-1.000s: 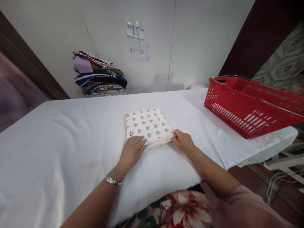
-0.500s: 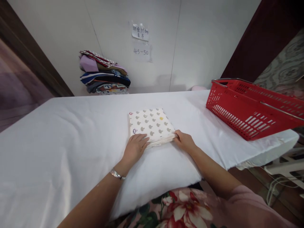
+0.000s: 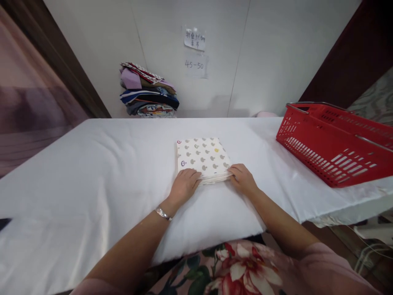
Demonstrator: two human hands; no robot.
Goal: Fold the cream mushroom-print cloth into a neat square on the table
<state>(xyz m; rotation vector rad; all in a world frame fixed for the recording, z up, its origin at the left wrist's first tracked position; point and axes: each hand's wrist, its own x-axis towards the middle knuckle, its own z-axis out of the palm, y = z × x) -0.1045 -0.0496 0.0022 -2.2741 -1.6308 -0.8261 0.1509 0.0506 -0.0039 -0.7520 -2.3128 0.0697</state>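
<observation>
A folded white cloth (image 3: 203,157) printed with small grey mushrooms lies flat on the white-covered table (image 3: 92,172). My left hand (image 3: 184,186) rests at its near left corner, fingers curled over the edge of the folded layers. At the near right corner my right hand (image 3: 242,178) has its fingers closed on the edge. A silver bracelet (image 3: 162,213) circles my left wrist.
A red plastic basket (image 3: 334,141) with metal handles sits at the table's right end, overhanging the edge. A stack of folded coloured clothes (image 3: 149,92) stands against the back wall. Two paper notes (image 3: 195,51) hang on the wall. The table's front edge is close to my body.
My head has turned, shifting everything rightward in view. Both hands stay at the folded cloth's near corners.
</observation>
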